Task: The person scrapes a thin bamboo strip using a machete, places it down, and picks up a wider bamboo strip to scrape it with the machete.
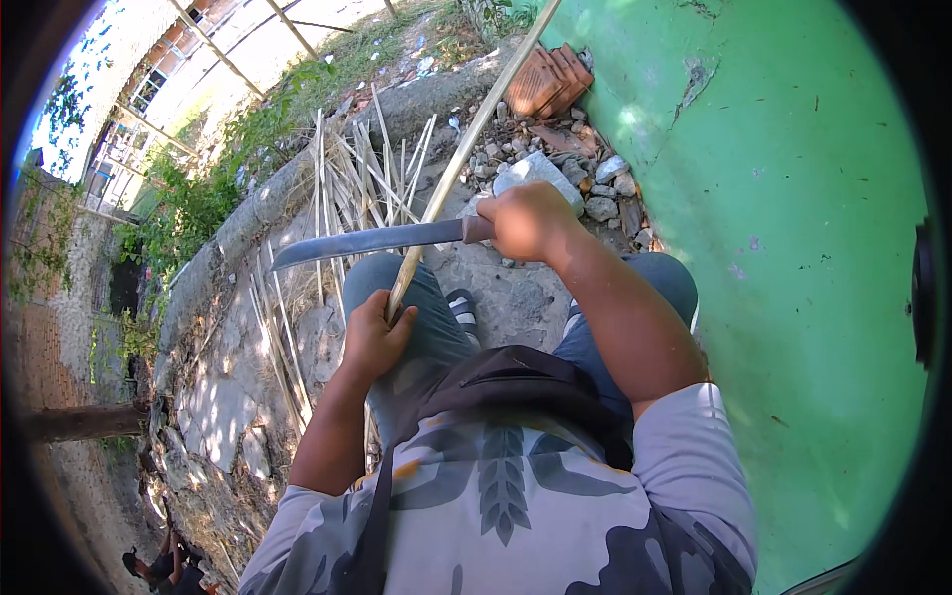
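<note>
A long pale bamboo strip (466,149) slants up from my lap and runs out past the top of the view. Its lower end is in my left hand (375,337), fingers closed around it above my left knee. My right hand (531,223) grips the dark brown handle of a machete (372,241). The broad grey blade points left and crosses the strip a little above my left hand; whether its edge touches the strip I cannot tell. My right fingertips are hidden behind the fist.
Many thin split strips (367,178) lie heaped on the stone ground beyond my left knee, more (278,342) beside it. Rubble (600,203) and an orange hollow brick (548,81) lie ahead. A green wall (793,248) stands close on my right. Another person (164,565) is at the far lower left.
</note>
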The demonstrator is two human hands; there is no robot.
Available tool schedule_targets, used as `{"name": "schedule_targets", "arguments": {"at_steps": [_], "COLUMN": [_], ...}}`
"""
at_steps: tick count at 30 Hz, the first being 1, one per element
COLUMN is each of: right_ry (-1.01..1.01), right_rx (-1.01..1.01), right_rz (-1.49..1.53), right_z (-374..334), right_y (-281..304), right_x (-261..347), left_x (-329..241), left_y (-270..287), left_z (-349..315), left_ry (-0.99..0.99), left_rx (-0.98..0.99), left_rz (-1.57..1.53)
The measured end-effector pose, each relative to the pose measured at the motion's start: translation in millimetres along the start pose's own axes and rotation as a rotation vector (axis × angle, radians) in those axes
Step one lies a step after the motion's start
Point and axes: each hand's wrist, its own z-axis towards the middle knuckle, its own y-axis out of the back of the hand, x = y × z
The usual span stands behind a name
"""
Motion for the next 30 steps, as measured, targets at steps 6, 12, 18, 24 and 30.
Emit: {"name": "schedule_targets", "arguments": {"at_steps": [6,12,18,24,30], "right_ry": [-0.290,-0.121,-0.070,-0.217,-0.020], "right_rx": [-0.119,-0.075,0.063,-0.117,0.084], "right_rz": [0.247,0.173,0.078,0.268,0.062], "right_z": [-1.7,-6.3,-4.1,-2.1,-3.6], "right_y": [0.1,-3.7,4.1,-3.0,0.9], "right_x": [-28.9,-9.8,-21.0,-38.7,-7.7], "left_x": [-2.2,-0.6,-7.7,3.7,2.2], "left_y": [0.2,-3.1,1.4,-3.8,-3.2], "left_z": [-2.1,-5.3,-8.2,-1.2,-4.6], "left_ry": [-0.062,-0.054,-0.079,-0.002,0.004], "left_rx": [0.001,-0.035,-0.043,-0.030,-0.048], "left_rz": [0.018,0.000,0.056,-0.091,-0.033]}}
